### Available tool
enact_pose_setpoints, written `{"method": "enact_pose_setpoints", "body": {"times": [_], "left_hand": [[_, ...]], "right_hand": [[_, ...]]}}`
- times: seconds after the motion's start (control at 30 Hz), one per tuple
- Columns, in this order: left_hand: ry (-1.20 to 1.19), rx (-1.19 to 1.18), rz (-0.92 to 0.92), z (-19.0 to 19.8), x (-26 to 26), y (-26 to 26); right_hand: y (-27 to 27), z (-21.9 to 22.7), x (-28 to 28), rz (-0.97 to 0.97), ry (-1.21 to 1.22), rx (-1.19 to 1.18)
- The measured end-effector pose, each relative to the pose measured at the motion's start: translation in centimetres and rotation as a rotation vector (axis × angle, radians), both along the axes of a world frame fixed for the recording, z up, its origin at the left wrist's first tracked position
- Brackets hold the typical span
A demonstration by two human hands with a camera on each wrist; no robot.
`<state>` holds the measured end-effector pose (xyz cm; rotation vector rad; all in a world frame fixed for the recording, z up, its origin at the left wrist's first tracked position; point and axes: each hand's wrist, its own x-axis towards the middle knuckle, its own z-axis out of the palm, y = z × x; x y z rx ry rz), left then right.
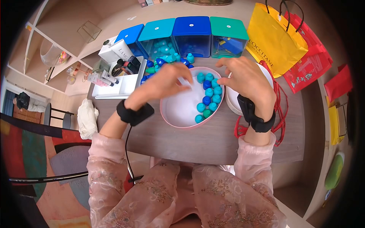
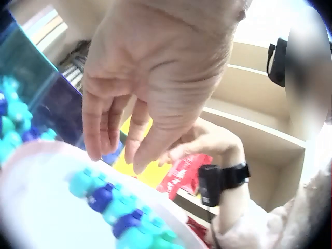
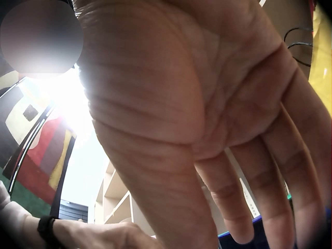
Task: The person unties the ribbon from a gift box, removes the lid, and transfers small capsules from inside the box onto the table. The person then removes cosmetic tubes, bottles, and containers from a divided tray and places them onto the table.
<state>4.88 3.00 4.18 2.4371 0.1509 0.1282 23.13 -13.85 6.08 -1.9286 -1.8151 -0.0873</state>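
Up in the head view, your left hand (image 1: 167, 81) is over the left part of the pink-rimmed dish (image 1: 176, 104), fingers loosely bent and nothing in them that I can see. Your right hand (image 1: 245, 78) is over on the other side, fingers relaxed and looking let go too, partly covering a white round container (image 1: 230, 99) just beside the dish. The little teal, blue and green pieces (image 1: 216, 98) sit inside the dish, bunched in a band along its right side. More loose pieces (image 1: 172, 57) are heaped on the surface (image 1: 159, 142) behind it, in front of four lidded boxes (image 1: 191, 36). You've also got a yellow bag (image 1: 277, 41) standing at the back right and some red cord (image 1: 282, 114) lying near your right wrist. On the left wrist cam, your fingers and thumb point down around the dish's rim, with a gap between thumb and fingers and the row of pieces just below. Over on the right wrist cam, your palm fills most of the view, fingers fairly straight and slightly spread, though your thumb tip is cut off.
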Motion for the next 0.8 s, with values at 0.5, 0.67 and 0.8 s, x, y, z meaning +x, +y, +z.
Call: {"method": "enact_pose_setpoints", "body": {"times": [0.5, 0.67, 0.8], "left_hand": [[0.111, 0.135, -0.295, -3.0, -0.8, -5.0], [0.122, 0.063, -0.269, -2.8, -0.8, -5.1], [0.05, -0.009, -0.259, -3.6, -0.9, -4.5]], "right_hand": [[-0.1, 0.3, 0.0, 0.001, -0.019, 0.014], [-0.1, 0.3, 0.0, -0.004, -0.027, 0.003], [-0.2, 0.4, -0.1, 0.002, -0.024, 0.011]]}}
